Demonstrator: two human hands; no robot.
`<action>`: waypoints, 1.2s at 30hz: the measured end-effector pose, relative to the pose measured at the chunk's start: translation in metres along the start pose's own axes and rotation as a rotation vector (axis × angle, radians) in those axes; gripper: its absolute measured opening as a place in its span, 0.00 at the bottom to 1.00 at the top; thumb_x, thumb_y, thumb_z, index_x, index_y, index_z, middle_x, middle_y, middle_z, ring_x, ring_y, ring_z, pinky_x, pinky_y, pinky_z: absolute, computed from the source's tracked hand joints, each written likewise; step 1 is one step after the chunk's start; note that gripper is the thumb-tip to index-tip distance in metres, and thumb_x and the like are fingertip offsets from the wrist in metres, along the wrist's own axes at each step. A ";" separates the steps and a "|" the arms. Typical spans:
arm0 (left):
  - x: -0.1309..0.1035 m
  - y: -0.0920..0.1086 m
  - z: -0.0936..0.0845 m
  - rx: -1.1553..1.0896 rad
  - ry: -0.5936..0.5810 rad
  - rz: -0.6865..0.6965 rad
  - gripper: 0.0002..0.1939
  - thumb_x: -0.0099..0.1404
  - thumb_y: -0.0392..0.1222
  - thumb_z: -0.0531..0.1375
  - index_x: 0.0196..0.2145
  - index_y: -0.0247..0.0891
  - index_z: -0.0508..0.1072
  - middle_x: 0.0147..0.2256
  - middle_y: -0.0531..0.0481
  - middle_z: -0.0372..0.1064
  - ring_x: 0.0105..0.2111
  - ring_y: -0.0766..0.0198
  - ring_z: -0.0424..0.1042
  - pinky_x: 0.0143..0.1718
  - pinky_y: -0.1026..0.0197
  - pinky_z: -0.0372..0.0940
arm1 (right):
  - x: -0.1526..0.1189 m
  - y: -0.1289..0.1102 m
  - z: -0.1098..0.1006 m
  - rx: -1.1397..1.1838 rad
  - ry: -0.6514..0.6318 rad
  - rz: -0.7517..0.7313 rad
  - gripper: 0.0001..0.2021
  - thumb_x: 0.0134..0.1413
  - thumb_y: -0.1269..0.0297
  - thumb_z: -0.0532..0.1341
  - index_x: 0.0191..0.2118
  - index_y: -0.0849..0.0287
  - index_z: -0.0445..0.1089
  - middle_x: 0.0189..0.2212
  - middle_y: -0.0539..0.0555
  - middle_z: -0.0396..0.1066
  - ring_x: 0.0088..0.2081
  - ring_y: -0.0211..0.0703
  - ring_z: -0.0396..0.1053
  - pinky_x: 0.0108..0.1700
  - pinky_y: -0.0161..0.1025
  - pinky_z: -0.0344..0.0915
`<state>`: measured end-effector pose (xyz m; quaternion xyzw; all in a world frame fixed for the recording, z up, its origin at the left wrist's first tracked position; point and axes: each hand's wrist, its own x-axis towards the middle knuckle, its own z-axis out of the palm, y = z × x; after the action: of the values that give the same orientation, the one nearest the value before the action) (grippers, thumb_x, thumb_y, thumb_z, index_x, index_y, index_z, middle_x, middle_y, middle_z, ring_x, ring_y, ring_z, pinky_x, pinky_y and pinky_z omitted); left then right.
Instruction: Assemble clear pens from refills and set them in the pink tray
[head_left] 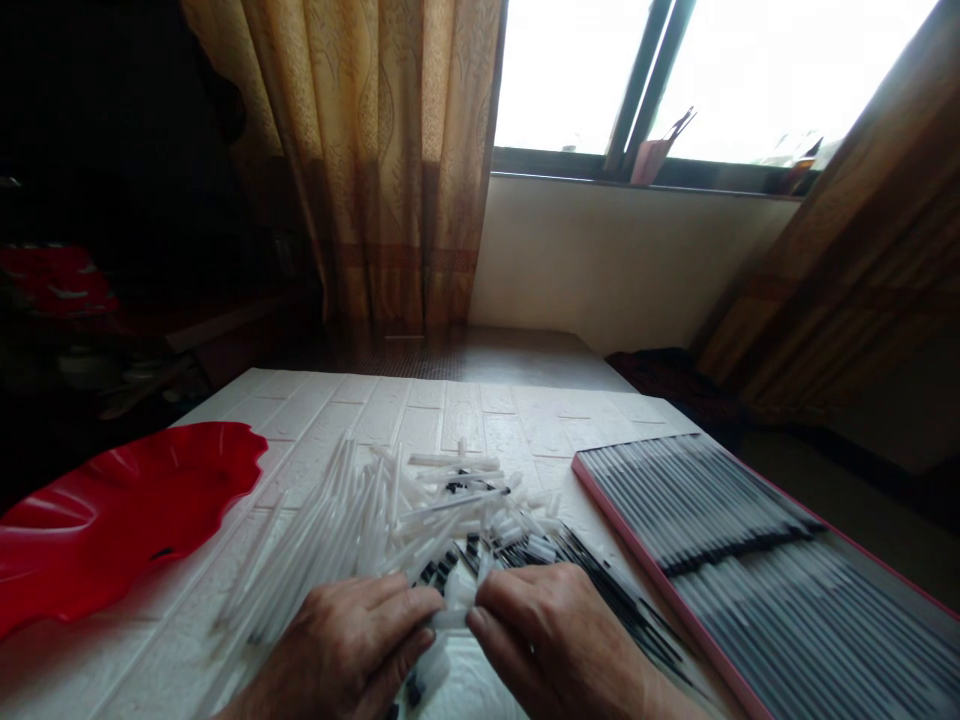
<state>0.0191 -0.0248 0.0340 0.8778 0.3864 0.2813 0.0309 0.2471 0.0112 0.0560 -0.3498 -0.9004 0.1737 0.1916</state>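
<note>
My left hand (360, 635) and my right hand (551, 625) meet low in the middle of the table. Their fingers pinch opposite ends of a short translucent plastic tube (451, 619). Blur hides the finer detail of this piece. Just beyond the fingers lie small black plastic pieces (435, 572) and short whitish pieces (540, 547). Long clear plastic tubes (330, 520) are heaped beside and beyond my left hand. Thin dark rods (611, 585) spread out past my right hand.
A red scalloped tray (142, 500) stands at the left with a small dark piece in it. On the right, a pink-edged shallow box (622, 510) holds rows of grey-and-black pen-like sticks. Behind the brick-patterned white tabletop (480, 410) are a dark surface, curtains and a window.
</note>
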 end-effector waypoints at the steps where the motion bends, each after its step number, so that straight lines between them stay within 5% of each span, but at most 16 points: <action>1: 0.000 0.000 0.000 -0.001 -0.004 -0.005 0.08 0.74 0.39 0.54 0.48 0.45 0.68 0.32 0.54 0.77 0.29 0.62 0.79 0.32 0.67 0.68 | 0.000 0.000 0.000 0.002 -0.003 0.004 0.16 0.66 0.63 0.51 0.25 0.56 0.61 0.20 0.50 0.71 0.23 0.37 0.68 0.27 0.34 0.52; 8: -0.001 -0.001 0.000 0.050 0.047 0.004 0.08 0.75 0.41 0.52 0.49 0.45 0.67 0.35 0.54 0.79 0.32 0.62 0.80 0.34 0.67 0.67 | -0.004 0.001 -0.003 0.100 0.025 0.019 0.10 0.61 0.64 0.58 0.28 0.55 0.61 0.21 0.46 0.68 0.22 0.35 0.64 0.26 0.33 0.51; 17: 0.001 -0.001 -0.003 -0.037 -0.008 -0.035 0.10 0.75 0.39 0.53 0.51 0.47 0.70 0.35 0.52 0.78 0.32 0.62 0.79 0.32 0.68 0.69 | -0.003 0.000 -0.003 0.056 -0.033 0.002 0.15 0.65 0.61 0.52 0.24 0.55 0.58 0.20 0.47 0.67 0.21 0.35 0.60 0.26 0.35 0.50; 21: 0.000 -0.002 -0.002 -0.053 0.069 -0.048 0.10 0.73 0.38 0.56 0.50 0.47 0.71 0.37 0.53 0.79 0.34 0.63 0.80 0.36 0.67 0.71 | -0.003 0.000 -0.003 0.056 -0.004 -0.005 0.16 0.65 0.62 0.51 0.24 0.56 0.60 0.20 0.48 0.67 0.21 0.36 0.62 0.26 0.35 0.51; 26: -0.007 -0.011 0.003 -0.214 0.246 -0.258 0.12 0.69 0.43 0.62 0.50 0.50 0.75 0.40 0.54 0.81 0.35 0.63 0.81 0.38 0.69 0.73 | -0.003 0.002 -0.009 0.142 0.132 0.073 0.18 0.67 0.62 0.50 0.25 0.56 0.64 0.19 0.48 0.69 0.21 0.36 0.67 0.26 0.34 0.54; 32: -0.008 -0.014 0.003 -0.754 0.371 -0.739 0.15 0.60 0.50 0.69 0.42 0.42 0.79 0.37 0.48 0.81 0.34 0.56 0.81 0.32 0.63 0.75 | -0.001 -0.001 -0.012 0.215 0.179 0.082 0.19 0.67 0.62 0.50 0.24 0.56 0.64 0.19 0.49 0.70 0.22 0.36 0.69 0.26 0.33 0.55; 36: 0.000 -0.013 -0.006 -0.892 0.385 -0.810 0.17 0.54 0.49 0.74 0.39 0.41 0.81 0.32 0.49 0.80 0.29 0.58 0.78 0.27 0.65 0.72 | -0.001 -0.001 -0.014 0.225 0.169 0.089 0.18 0.67 0.63 0.51 0.24 0.56 0.64 0.19 0.48 0.69 0.21 0.36 0.67 0.26 0.34 0.55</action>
<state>0.0071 -0.0164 0.0354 0.4984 0.5324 0.5342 0.4276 0.2537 0.0124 0.0683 -0.3790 -0.8394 0.2519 0.2970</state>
